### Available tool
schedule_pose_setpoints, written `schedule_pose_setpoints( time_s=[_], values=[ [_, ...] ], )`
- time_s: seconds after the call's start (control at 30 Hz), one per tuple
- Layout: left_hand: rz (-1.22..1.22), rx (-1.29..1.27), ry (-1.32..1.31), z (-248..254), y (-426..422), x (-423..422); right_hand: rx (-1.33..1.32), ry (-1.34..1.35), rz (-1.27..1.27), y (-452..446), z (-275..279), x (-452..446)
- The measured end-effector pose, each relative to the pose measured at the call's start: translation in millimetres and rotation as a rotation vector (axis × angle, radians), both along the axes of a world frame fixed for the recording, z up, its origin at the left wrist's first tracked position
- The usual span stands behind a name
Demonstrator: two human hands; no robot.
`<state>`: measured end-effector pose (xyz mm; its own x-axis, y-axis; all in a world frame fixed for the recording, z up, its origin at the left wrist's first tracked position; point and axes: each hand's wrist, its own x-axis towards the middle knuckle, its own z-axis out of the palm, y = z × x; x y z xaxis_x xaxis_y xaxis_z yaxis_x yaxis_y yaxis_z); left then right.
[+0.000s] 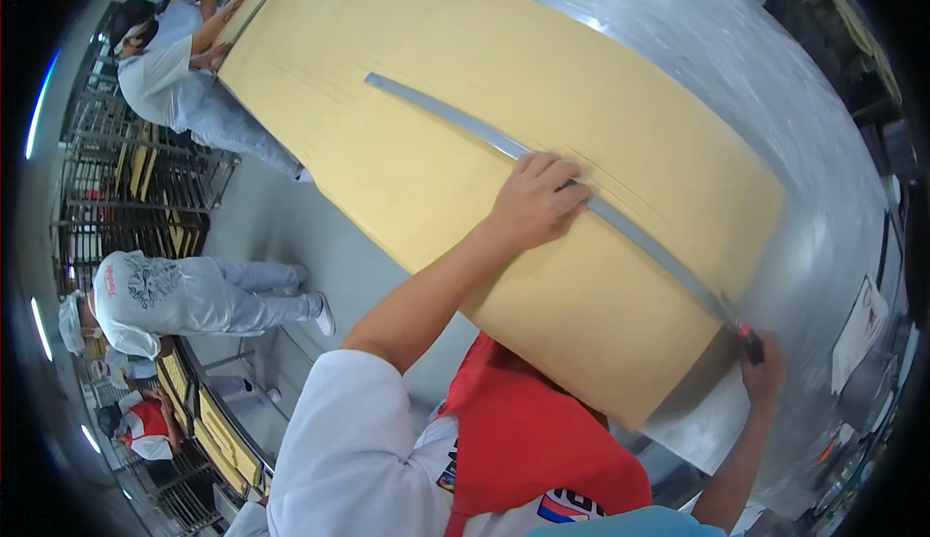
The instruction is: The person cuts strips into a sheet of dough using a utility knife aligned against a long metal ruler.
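A large, thin yellow sheet (407, 188) covers much of the metal table. Diagonally across it lies a long metal straightedge (455, 119). My left hand (538, 198) is pressed down on the middle of the straightedge, fingers wrapped over it. At the sheet's near right corner, my right hand (763, 368) grips a small knife (748, 341) with a red and black handle. Its tip is close to the end of the straightedge, though the blade is hard to make out. Faint parallel lines run along the sheet beside the straightedge.
At the far left end, a co-worker (174, 72) has both hands on the sheet's edge. Another person (184, 290) stands beyond the table, near tall racks (107, 184) of trays. The shiny metal tabletop (775, 82) extends past the sheet; a paper (860, 334) is at right.
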<state>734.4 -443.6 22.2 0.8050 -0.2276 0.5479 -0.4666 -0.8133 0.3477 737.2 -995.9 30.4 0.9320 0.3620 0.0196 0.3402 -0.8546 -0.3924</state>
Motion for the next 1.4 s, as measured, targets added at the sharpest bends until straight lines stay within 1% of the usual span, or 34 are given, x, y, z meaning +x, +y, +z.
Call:
schedule_pose_setpoints(
  time_s=[0.07, 0.1, 0.13, 0.2, 0.23, 0.3, 0.37, 0.4, 0.43, 0.5, 0.63, 0.7, 0.8, 0.93, 1.0, 1.1, 1.4],
  values=[
    [0.116, 0.053, -0.081, 2.6, -24.5, -7.1, -0.03, -0.005, 0.032, -7.6, -6.9, 6.5],
    [0.105, 0.065, -0.046, 0.5, -36.0, -10.3, -0.035, 0.034, 0.05, -25.7, -22.7, 10.6],
    [0.083, 0.066, -0.003, -3.5, -46.8, -16.5, -0.04, -0.018, 0.052, -21.4, -20.4, 8.5],
    [0.116, 0.136, 0.046, 1.9, -74.6, -26.3, -0.036, 0.056, -0.002, -10.9, -6.5, 10.7],
    [0.125, 0.167, 0.092, 4.3, -86.0, -31.9, 0.019, 0.001, 0.075, -13.1, -7.3, 12.1],
    [0.116, 0.199, 0.14, 8.3, -105.7, -38.1, -0.026, -0.041, 0.087, -16.1, -7.5, 8.3],
    [0.196, 0.291, 0.161, 12.2, -117.2, -37.1, -0.006, -0.037, 0.073, -10.9, 2.5, 11.6],
    [0.18, 0.297, 0.167, 13.3, -120.2, -40.9, 0.016, -0.045, 0.079, -9.0, 7.3, 7.4],
    [0.199, 0.314, 0.158, 11.6, -121.9, -41.6, 0.021, -0.039, 0.069, -8.8, 4.6, 5.9],
    [0.233, 0.346, 0.143, 10.8, -123.6, -44.0, 0.037, -0.217, 0.148, -8.6, -0.8, 3.4],
    [0.25, 0.338, 0.121, 7.0, -120.5, -48.3, 0.052, -0.225, 0.101, -4.4, -2.3, -8.1],
    [0.255, 0.393, 0.121, 9.9, -120.7, -48.6, 0.093, -0.179, 0.075, -4.2, -7.3, -9.6],
    [0.261, 0.389, 0.104, 7.5, -119.0, -48.1, 0.098, -0.186, 0.067, -2.4, -5.2, -7.0],
    [0.275, 0.389, 0.113, 8.6, -119.4, -47.4, 0.094, -0.208, 0.066, -2.3, -6.2, -1.8],
    [0.279, 0.418, 0.154, 9.7, -118.8, -47.8, 0.045, -0.263, 0.096, -2.1, -8.4, -0.8],
    [0.269, 0.423, 0.206, 14.4, -121.6, -48.7, 0.038, -0.244, 0.099, -3.5, -8.8, -0.2],
    [0.253, 0.414, 0.183, 13.7, -117.5, -46.1, 0.065, -0.246, 0.092, -2.9, -15.1, 1.5]
  ],
)
